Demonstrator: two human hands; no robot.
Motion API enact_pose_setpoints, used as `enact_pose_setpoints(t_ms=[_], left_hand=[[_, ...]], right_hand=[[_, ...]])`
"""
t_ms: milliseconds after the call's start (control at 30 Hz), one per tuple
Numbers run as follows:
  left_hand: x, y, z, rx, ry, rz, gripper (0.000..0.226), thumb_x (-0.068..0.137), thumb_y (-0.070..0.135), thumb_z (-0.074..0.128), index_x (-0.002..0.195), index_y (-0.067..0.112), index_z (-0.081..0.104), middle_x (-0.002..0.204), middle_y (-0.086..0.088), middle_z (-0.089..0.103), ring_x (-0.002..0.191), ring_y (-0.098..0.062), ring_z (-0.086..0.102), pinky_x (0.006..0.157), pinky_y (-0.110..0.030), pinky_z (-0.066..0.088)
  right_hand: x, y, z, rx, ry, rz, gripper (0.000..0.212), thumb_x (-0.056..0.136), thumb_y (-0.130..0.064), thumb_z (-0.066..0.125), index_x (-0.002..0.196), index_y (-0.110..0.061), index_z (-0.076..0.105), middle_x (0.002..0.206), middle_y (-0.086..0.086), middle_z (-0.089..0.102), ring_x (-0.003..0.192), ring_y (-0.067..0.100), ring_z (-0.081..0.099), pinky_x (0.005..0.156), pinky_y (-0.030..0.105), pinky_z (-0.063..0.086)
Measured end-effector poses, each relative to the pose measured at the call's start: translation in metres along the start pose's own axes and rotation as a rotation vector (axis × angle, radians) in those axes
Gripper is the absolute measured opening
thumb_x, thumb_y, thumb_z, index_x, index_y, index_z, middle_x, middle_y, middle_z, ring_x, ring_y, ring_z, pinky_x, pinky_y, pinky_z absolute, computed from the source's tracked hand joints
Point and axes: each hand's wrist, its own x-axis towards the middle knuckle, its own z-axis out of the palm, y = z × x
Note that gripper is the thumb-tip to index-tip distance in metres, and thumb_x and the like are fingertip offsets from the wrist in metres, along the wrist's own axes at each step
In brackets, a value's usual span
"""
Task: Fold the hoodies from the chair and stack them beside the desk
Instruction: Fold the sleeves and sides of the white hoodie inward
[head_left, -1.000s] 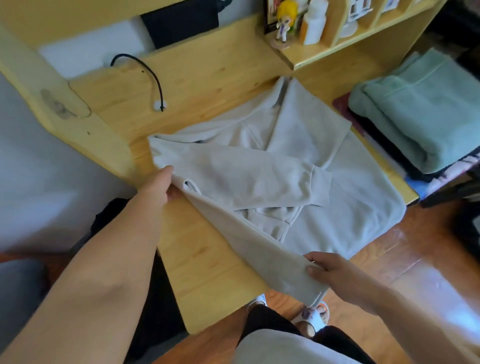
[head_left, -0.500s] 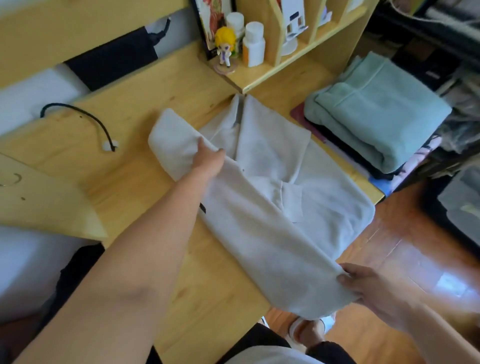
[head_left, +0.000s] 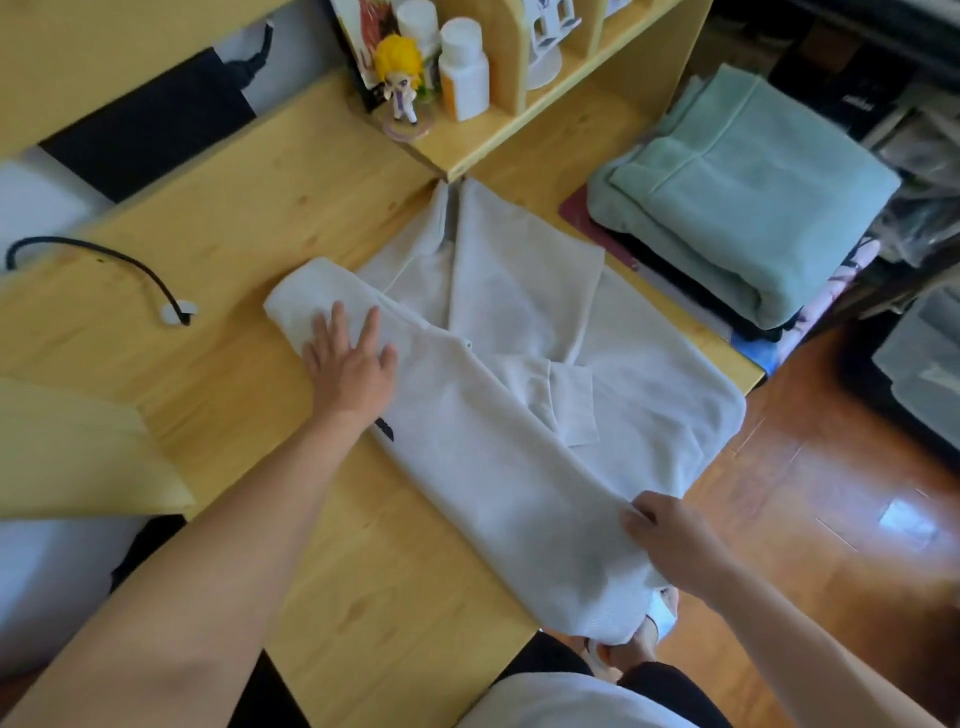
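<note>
- Presently, a light grey hoodie (head_left: 519, 415) is spread across the wooden desk (head_left: 234, 218), its near end hanging past the desk's near edge.
- One long side of the hoodie is seen folded over its middle, and a sleeve cuff (head_left: 571, 410) lies on top near the centre.
- The left hand (head_left: 353, 364) is laid flat on the far-left end of the fold, fingers straight and spread.
- The hem at the near right is pinched by the right hand (head_left: 670, 540), fingers curled round the cloth.
- A folded mint-green hoodie (head_left: 753, 192) is stacked on darker folded clothes just beside the desk's right end.
- A blond figurine (head_left: 400, 78) and a white bottle (head_left: 462, 73) are placed on the far shelf.
- A black cable (head_left: 104, 257) is draped on the desk at far left.
</note>
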Motion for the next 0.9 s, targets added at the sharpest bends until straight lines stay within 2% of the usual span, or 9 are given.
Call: enact_pose_setpoints(t_ms=[133,233,333,433,533,667,767,833,900], left_hand=[[0.029,-0.013,0.006,0.242,-0.249,0.135,0.063,0.1,0.068,0.016,0.159,0.05,0.0,0.171,0.006,-0.012,0.157,-0.026,-0.011,0.12,-0.062,-0.008],[0.042,-0.019,0.004,0.292,-0.259,0.223,0.069,0.094,0.076,0.014,0.157,0.053,-0.004,0.17,0.01,-0.01,0.156,-0.028,-0.006,0.121,-0.058,-0.005],[0.063,-0.032,-0.013,0.364,-0.215,0.333,0.07,0.089,0.08,0.017,0.154,0.056,0.005,0.166,0.005,0.008,0.15,-0.033,0.01,0.119,-0.057,0.01],[0.084,-0.047,-0.005,0.335,-0.207,0.269,0.065,0.09,0.08,0.015,0.151,0.063,-0.004,0.169,0.004,-0.006,0.154,-0.036,-0.002,0.121,-0.062,0.003],[0.091,-0.054,0.014,0.341,-0.202,0.242,0.068,0.09,0.082,0.014,0.149,0.063,-0.013,0.169,0.006,-0.016,0.155,-0.035,-0.009,0.122,-0.063,0.0],[0.092,-0.04,0.0,0.368,-0.293,0.18,0.068,0.09,0.081,0.014,0.15,0.062,-0.014,0.169,0.006,-0.021,0.155,-0.035,-0.015,0.12,-0.067,-0.002],[0.048,-0.005,-0.008,0.307,-0.191,0.077,0.063,0.101,0.058,0.027,0.159,0.049,0.004,0.171,-0.004,-0.014,0.153,-0.042,-0.019,0.119,-0.069,-0.006],[-0.008,0.031,0.003,0.137,-0.01,0.113,0.062,0.103,0.049,0.035,0.161,0.04,0.014,0.171,-0.01,-0.006,0.154,-0.043,-0.013,0.12,-0.068,-0.006],[-0.063,0.061,0.03,0.047,0.032,0.196,0.063,0.104,0.054,0.031,0.161,0.039,0.01,0.171,-0.011,-0.004,0.155,-0.043,-0.009,0.119,-0.068,-0.003]], right_hand=[[0.002,0.011,0.006,-0.072,0.04,0.064,0.029,0.102,-0.028,0.049,0.077,-0.015,0.05,0.07,0.002,0.053,0.062,0.017,0.044,0.057,0.032,0.035],[0.007,0.007,0.017,-0.131,0.048,0.104,0.031,0.103,-0.031,0.046,0.076,-0.015,0.043,0.072,0.002,0.051,0.062,0.017,0.044,0.052,0.03,0.032],[0.008,0.002,0.022,-0.118,0.093,0.109,0.03,0.102,-0.033,0.046,0.079,-0.014,0.045,0.073,0.002,0.053,0.063,0.018,0.048,0.05,0.028,0.031],[0.005,0.007,0.029,-0.127,0.171,0.06,0.027,0.102,-0.035,0.046,0.084,-0.017,0.042,0.073,-0.001,0.053,0.062,0.018,0.051,0.049,0.03,0.033],[0.003,0.022,0.041,-0.154,0.252,-0.023,0.027,0.103,-0.041,0.044,0.09,-0.018,0.039,0.076,-0.003,0.053,0.066,0.027,0.057,0.056,0.039,0.045],[-0.004,0.033,0.054,-0.17,0.476,-0.036,0.027,0.1,-0.041,0.053,0.107,-0.015,0.051,0.101,0.003,0.055,0.087,0.03,0.058,0.068,0.038,0.047],[-0.009,0.015,0.063,-0.306,0.662,-0.301,0.034,0.097,-0.024,0.057,0.126,-0.008,0.054,0.126,0.013,0.05,0.114,0.036,0.05,0.095,0.044,0.047],[-0.009,-0.006,0.07,-0.41,0.62,-0.57,0.044,0.096,-0.028,0.056,0.136,-0.009,0.053,0.145,0.016,0.045,0.133,0.037,0.042,0.11,0.047,0.038],[0.0,-0.016,0.08,-0.531,0.501,-0.707,0.052,0.1,-0.034,0.052,0.148,-0.014,0.045,0.159,0.014,0.033,0.148,0.036,0.027,0.12,0.048,0.024]])
